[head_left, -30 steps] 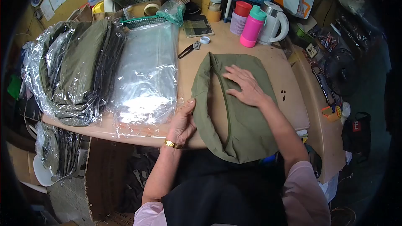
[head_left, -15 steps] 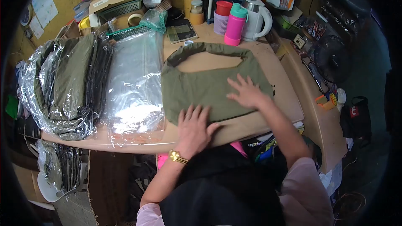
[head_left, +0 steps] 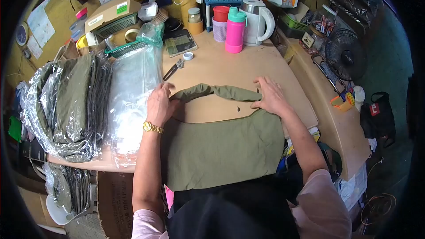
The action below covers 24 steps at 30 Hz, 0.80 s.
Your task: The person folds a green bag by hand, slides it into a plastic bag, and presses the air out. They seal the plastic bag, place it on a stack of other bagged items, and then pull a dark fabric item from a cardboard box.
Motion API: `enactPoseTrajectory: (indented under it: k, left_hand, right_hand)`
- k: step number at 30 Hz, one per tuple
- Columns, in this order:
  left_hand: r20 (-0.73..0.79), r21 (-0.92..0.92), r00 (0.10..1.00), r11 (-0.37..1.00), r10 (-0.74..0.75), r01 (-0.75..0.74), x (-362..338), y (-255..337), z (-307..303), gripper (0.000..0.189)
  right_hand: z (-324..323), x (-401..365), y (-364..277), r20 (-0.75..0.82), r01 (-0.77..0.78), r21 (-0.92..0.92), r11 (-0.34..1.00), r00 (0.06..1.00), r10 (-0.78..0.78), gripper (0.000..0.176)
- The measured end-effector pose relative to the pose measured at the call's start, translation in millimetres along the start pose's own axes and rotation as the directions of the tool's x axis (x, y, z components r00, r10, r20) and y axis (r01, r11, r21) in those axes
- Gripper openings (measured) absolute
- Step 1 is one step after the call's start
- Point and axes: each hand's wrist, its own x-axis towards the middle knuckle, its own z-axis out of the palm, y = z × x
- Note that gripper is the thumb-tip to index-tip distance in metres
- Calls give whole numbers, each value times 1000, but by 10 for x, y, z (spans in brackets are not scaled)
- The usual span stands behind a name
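Note:
An olive green cloth bag [head_left: 221, 148] lies flat on the tan table [head_left: 230, 68], its body hanging over the near edge onto my lap. Its strap [head_left: 217, 91] arches across the table above an open gap. My left hand [head_left: 160, 104], with a gold watch on the wrist, grips the strap's left end. My right hand [head_left: 270, 97] holds the strap's right end where it meets the bag.
A pile of clear plastic sleeves [head_left: 133, 93] lies left of the bag, beside bagged olive bags [head_left: 66, 102]. Scissors [head_left: 173, 68] and a tape roll [head_left: 188, 55] lie behind. A pink bottle [head_left: 234, 31], kettle [head_left: 256, 15] and cups stand at the back.
The bag was turned from lengthwise to crosswise, then pulled toward me so it hangs off the near edge. Both hands moved from pressing its body to holding the strap ends.

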Motion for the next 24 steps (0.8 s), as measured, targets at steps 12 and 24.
enactPoseTrajectory:
  k: [12, 24]
  left_hand:
    - [-251, -180, 954, 976, -164, 120, -64, -410, -106, 7]
    - [538, -98, 825, 985, 171, -140, -632, 12, -786, 91]
  right_hand:
    - [-104, 247, 211, -147, 37, 88, 995, 989, -24, 18]
    - [-551, -191, 35, 331, 106, 493, 864, 895, -299, 46]
